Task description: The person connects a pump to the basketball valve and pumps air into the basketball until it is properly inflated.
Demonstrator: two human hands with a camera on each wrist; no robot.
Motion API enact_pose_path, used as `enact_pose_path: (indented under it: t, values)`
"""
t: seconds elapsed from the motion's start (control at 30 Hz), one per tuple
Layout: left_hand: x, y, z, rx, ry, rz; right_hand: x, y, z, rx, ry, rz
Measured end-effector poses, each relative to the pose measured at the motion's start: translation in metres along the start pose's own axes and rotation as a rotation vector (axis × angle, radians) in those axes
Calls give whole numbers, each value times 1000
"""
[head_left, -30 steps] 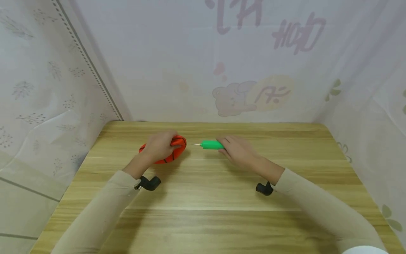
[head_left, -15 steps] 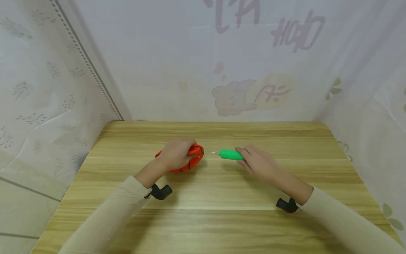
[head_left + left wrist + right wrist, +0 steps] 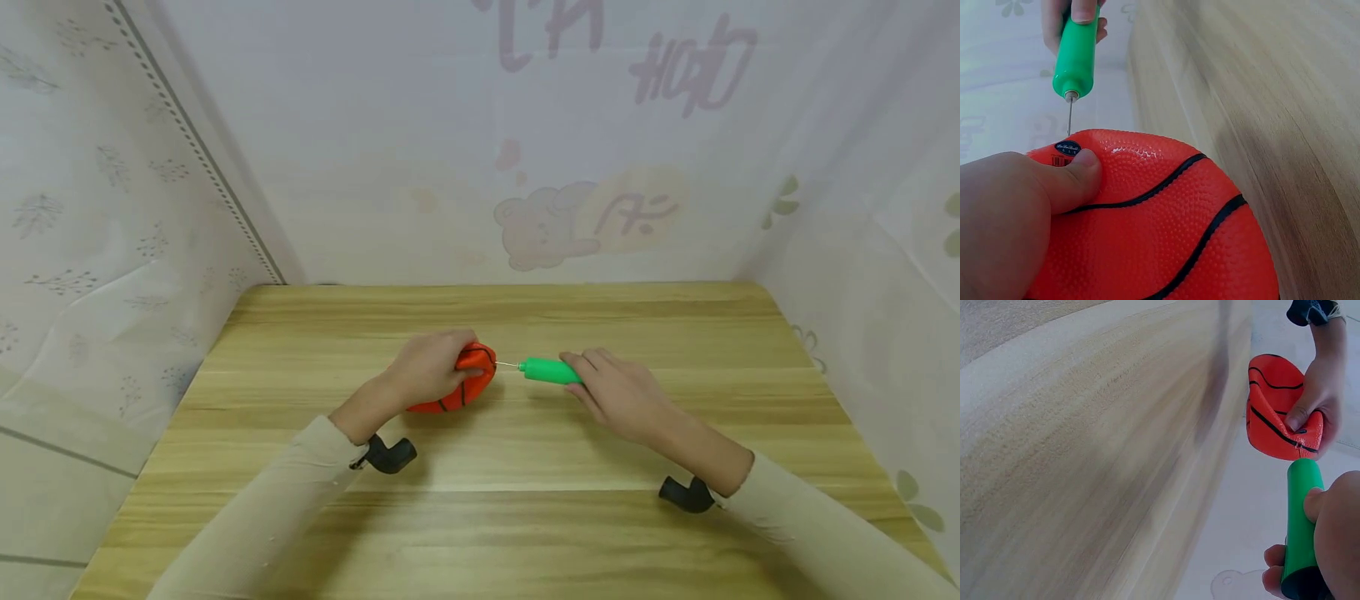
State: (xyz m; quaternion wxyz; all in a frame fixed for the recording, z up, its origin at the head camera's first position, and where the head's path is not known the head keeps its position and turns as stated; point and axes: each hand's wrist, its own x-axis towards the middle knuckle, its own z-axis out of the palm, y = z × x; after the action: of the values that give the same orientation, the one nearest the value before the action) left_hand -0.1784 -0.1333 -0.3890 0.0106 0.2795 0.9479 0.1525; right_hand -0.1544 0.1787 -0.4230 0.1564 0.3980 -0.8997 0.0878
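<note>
My left hand [image 3: 423, 368] grips a half-flat orange toy basketball [image 3: 1129, 237] with black seam lines. In the left wrist view its thumb presses beside a small dark label and barcode, and the ball's side is dented. My right hand [image 3: 626, 398] holds a small green ball pump [image 3: 551, 371] by its barrel, and the black end [image 3: 1304, 584] shows in the right wrist view. From the pump's front a thin metal needle [image 3: 1070, 116] points at the ball, its tip right at the ball's edge. Both things are held up over the table.
Below lies a wood-grain table [image 3: 510, 533]. Patterned pale curtains [image 3: 375, 125] hang behind and at both sides. Each wrist wears a black camera mount, one left [image 3: 390, 456] and one right [image 3: 686, 495].
Both hands have moved right and slightly toward me, with the ball and the pump. The gap between needle and ball has closed; the tip now meets the ball's edge.
</note>
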Motion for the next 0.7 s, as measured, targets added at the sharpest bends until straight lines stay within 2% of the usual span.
enact_pose_path:
  t: [0.53,0.7]
  values:
    - [3,4,2,-40,-22,14,5,-6,-10,-79,-45,8]
    - [4,2,4,-15,9,42,12,-12,-19,-111,-58,-3]
